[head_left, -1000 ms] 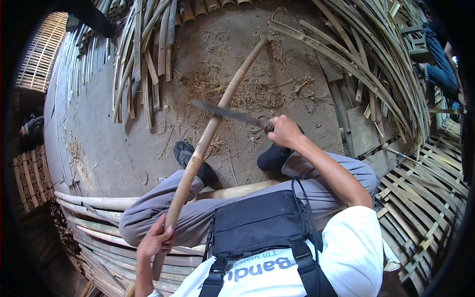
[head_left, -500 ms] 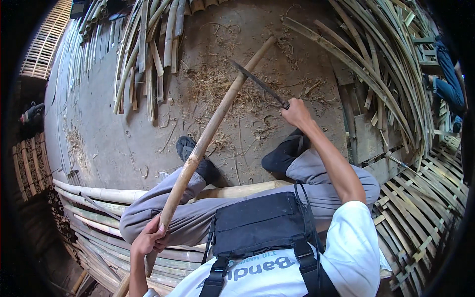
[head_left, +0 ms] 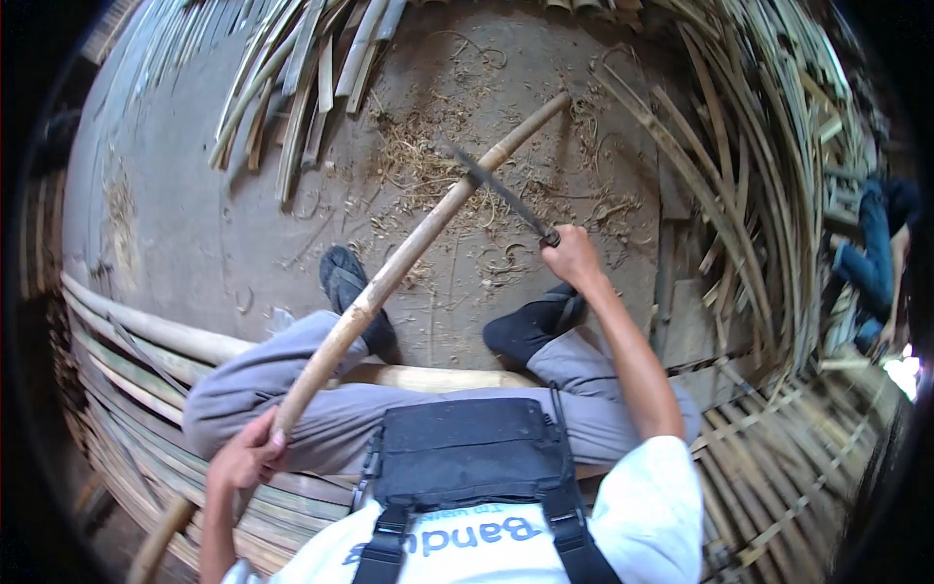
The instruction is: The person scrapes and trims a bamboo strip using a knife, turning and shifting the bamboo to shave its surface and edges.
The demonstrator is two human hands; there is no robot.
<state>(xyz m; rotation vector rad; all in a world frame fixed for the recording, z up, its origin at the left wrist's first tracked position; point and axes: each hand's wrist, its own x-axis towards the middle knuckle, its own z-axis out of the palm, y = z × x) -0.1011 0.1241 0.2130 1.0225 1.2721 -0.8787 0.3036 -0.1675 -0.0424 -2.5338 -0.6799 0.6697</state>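
Observation:
A long bamboo pole (head_left: 409, 251) slants from near my left hip, over my left thigh, to the shavings ahead. My left hand (head_left: 248, 453) is closed round its near part, beside my left knee. A long dark-bladed knife (head_left: 508, 200) is in my right hand (head_left: 572, 258), the fingers wrapped round its handle. Its blade lies across the pole's far part, pointing up and left. Whether the edge bites into the pole cannot be made out. Below my left hand, a rounded pole end (head_left: 175, 514) shows at the lower left.
Curled shavings (head_left: 428, 146) litter the floor around the pole's far part. Split bamboo strips (head_left: 326, 68) lie at the far left, with a tall heap of strips (head_left: 739, 146) at the right. Bamboo poles (head_left: 146, 326) run beneath my legs. Another person (head_left: 871, 258) sits at the far right.
The whole view has shifted and turned a little. Along the pole, the knife blade now crosses somewhat farther from the far tip, nearer to me. Both hands keep their grips.

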